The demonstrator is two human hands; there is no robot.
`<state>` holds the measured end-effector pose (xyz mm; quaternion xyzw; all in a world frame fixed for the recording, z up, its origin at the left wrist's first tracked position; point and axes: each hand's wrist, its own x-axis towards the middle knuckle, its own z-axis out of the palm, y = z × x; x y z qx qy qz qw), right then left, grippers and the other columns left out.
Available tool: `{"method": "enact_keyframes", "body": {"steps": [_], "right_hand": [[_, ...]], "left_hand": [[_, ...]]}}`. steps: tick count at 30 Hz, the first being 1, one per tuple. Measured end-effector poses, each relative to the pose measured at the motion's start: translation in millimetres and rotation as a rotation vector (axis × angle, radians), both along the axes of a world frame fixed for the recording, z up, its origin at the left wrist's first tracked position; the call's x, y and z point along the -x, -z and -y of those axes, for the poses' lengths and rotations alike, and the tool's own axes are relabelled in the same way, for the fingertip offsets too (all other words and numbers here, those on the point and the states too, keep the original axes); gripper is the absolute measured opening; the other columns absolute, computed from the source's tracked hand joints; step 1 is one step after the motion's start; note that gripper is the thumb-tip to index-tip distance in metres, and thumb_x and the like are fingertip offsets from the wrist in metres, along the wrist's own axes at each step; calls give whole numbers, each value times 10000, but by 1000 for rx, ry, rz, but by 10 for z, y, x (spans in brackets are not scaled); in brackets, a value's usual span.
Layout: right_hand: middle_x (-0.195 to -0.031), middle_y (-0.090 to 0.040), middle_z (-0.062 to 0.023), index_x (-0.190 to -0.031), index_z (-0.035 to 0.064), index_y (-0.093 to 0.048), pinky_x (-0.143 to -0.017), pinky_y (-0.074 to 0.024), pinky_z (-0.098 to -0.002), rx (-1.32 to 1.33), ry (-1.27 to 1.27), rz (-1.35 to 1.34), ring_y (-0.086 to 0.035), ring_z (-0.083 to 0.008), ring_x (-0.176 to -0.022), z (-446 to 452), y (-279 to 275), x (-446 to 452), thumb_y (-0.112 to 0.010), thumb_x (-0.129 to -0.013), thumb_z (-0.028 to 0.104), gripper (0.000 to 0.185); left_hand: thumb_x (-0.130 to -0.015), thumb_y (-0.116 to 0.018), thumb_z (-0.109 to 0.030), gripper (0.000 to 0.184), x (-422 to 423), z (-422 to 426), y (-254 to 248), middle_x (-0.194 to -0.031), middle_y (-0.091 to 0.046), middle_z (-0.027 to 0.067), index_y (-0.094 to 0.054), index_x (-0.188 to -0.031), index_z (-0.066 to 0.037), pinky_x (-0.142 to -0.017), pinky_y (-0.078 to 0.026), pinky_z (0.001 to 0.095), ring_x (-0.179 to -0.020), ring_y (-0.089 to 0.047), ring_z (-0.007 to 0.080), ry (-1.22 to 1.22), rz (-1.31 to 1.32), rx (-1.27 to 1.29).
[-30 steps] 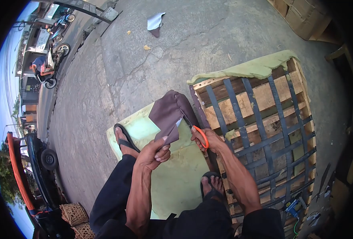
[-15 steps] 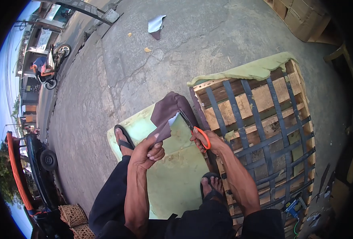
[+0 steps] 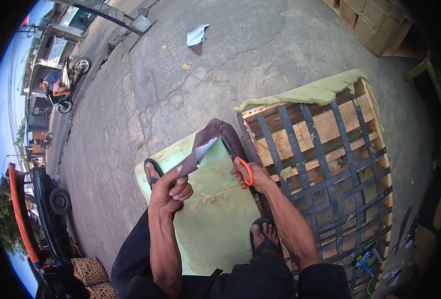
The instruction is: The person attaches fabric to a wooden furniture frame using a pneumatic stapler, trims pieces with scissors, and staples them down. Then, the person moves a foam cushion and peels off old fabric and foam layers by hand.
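My left hand (image 3: 172,192) is closed on the loose end of a dark purple upholstery fabric strip (image 3: 200,147) whose underside looks pale. My right hand (image 3: 253,176) grips the orange handle of a pair of scissors (image 3: 250,172). Their dark blades lie along the fabric beside its padded-looking edge. Beneath both hands spreads a pale green foam slab (image 3: 220,214), with one sandalled foot at its left and one at its right. The fabric runs along the foam's upper right side, next to a wooden frame (image 3: 350,112).
Dark webbing straps (image 3: 297,144) cross the frame, and green foam (image 3: 305,89) drapes its top edge. A blue tool (image 3: 366,261) with a green hose lies lower right. A fabric scrap (image 3: 196,36) is on the concrete. A person rides a motorbike (image 3: 67,84) on the road.
My left hand has pulled the fabric end down and left, narrowing the strip between hand and scissors. My right hand and the scissors have shifted slightly left.
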<state>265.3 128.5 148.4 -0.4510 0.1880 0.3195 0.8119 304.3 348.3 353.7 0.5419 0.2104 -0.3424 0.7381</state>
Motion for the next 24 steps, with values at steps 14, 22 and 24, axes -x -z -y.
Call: {"method": "enact_keyframes", "body": {"steps": [14, 22, 24], "right_hand": [[-651, -486, 0, -988, -57, -643, -461, -423, -279, -24, 21, -12, -497, -113, -503, -14, -60, -45, -592, -911, 675, 738], [-643, -491, -5, -971, -61, -648, -447, -412, -284, -16, 46, -20, -480, -113, -493, -174, -33, -46, -600, -905, 678, 743], [-642, -494, -7, -967, -62, -649, -448, -413, -284, -6, 65, -27, -479, -114, -492, -190, -58, -71, -600, -906, 676, 742]], "left_hand": [[-1022, -522, -309, 369, -63, -26, 15, -419, -292, -65, -487, -712, -112, -407, -278, 251, -350, -269, 86, -22, 3, 41], [-1012, -532, -299, 352, -121, -101, -25, -426, -307, -67, -498, -718, -109, -405, -280, 251, -359, -287, 84, -14, 10, 57], [-1010, -535, -297, 350, -106, -74, -28, -426, -309, -67, -498, -717, -109, -404, -278, 251, -359, -288, 83, 5, 0, 66]]}}
